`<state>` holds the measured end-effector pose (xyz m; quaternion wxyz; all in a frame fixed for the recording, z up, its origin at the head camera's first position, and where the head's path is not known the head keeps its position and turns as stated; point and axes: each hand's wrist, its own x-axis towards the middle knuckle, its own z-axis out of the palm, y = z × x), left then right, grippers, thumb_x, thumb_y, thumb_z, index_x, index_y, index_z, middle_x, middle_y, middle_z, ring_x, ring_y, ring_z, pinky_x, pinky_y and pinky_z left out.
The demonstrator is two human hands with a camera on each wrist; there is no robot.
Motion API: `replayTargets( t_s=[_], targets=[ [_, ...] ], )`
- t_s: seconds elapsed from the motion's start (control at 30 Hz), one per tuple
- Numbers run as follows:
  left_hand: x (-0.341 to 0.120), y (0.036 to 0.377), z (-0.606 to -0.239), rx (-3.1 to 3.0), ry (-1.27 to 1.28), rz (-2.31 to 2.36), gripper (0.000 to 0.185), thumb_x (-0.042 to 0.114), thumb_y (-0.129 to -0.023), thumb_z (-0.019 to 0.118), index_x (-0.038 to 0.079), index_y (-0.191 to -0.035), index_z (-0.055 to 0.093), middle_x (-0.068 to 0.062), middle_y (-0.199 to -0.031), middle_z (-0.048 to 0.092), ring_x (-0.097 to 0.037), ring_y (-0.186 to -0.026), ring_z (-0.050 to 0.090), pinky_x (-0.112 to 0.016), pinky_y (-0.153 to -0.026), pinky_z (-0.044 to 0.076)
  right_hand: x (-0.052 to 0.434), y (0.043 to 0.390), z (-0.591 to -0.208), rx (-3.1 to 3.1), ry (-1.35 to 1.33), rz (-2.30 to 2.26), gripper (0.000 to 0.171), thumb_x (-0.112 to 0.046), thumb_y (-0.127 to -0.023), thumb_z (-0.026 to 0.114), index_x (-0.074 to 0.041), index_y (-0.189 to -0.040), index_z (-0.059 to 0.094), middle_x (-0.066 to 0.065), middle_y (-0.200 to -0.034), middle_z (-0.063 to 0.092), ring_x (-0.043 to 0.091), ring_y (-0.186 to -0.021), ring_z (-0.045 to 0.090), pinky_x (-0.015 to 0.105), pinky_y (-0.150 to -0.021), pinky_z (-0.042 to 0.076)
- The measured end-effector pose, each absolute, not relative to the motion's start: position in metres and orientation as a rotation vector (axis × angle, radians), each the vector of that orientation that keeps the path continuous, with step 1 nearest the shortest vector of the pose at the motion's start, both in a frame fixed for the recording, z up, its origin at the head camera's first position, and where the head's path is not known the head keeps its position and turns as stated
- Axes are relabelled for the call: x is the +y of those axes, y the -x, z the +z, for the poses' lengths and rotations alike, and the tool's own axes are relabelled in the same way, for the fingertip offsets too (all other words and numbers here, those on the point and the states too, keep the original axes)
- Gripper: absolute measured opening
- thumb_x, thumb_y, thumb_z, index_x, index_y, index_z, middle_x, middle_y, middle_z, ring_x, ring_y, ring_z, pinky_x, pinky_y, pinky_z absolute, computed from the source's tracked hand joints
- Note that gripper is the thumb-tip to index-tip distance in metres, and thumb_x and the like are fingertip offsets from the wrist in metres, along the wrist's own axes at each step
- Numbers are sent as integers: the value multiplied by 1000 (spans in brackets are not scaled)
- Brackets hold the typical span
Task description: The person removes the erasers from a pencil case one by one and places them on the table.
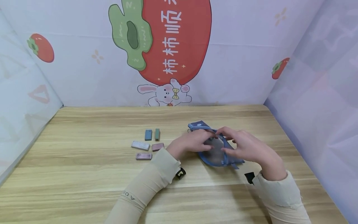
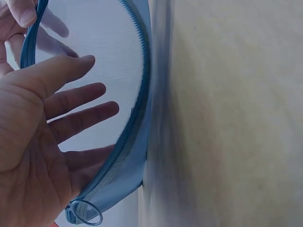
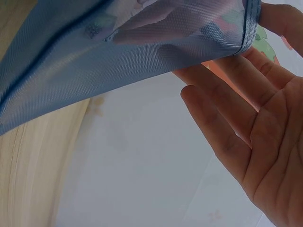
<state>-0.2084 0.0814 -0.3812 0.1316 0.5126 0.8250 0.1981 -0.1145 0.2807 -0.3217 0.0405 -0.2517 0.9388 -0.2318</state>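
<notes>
Pouch point(image 1: 215, 152), blue with mesh sides, sits between the two hands on the right-centre of the table point(image 1: 84, 186), nearer the near edge than the far wall. The left hand point(image 1: 193, 141) comes in from the left and pinches the pouch's upper edge; in the left wrist view its thumb holds the blue rim while the fingers point(image 2: 80, 101) lie spread and straight along the mesh, beside the zip point(image 2: 137, 118) and its ring pull point(image 2: 85, 215). The right hand point(image 1: 243, 144) comes in from the right and pinches the pouch's rim; in the right wrist view its thumb and forefinger nip a corner of the blue fabric point(image 3: 118, 56), the other fingers loose under it.

Five small blocks point(image 1: 148, 143) lie on the table just left of the left hand, apart from the pouch.

On the wall, white Chinese characters point(image 1: 172, 43) run down a red persimmon point(image 1: 193, 40), the lower three reading 柿柿顺. The left sleeve point(image 1: 139, 193) shows letters, "A" and part of another, not fully readable.
</notes>
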Motion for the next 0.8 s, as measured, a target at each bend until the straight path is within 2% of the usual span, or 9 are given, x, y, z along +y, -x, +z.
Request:
replayTargets(
  t_s=[0.2, 0.63, 0.8],
  targets=[
    [77, 211, -382, 2364, -1423, 628, 46, 25, -98, 61, 5, -139, 54, -7, -139, 60, -16, -125, 57, -28, -107, 45, 280, 115, -322, 2886, 802, -702, 49, -11, -86, 73, -12, -131, 53, 12, -124, 68, 31, -106, 71, 49, -88, 56],
    [71, 214, -382, 2378, -1403, 624, 44, 23, -98, 62, 5, -138, 55, -6, -132, 64, -13, -115, 61, -27, -104, 47, 279, 115, -324, 2865, 807, -724, 51, -12, -87, 73, -10, -133, 52, 14, -126, 67, 32, -105, 71, 50, -88, 56],
    [69, 215, -381, 2361, -1442, 626, 40, 14, -97, 62, 3, -136, 57, -7, -131, 64, -15, -118, 61, -27, -104, 47, 278, 115, -325, 2869, 820, -726, 50, -13, -87, 74, -10, -132, 53, 13, -124, 68, 30, -104, 71, 48, -88, 57]
  ],
)
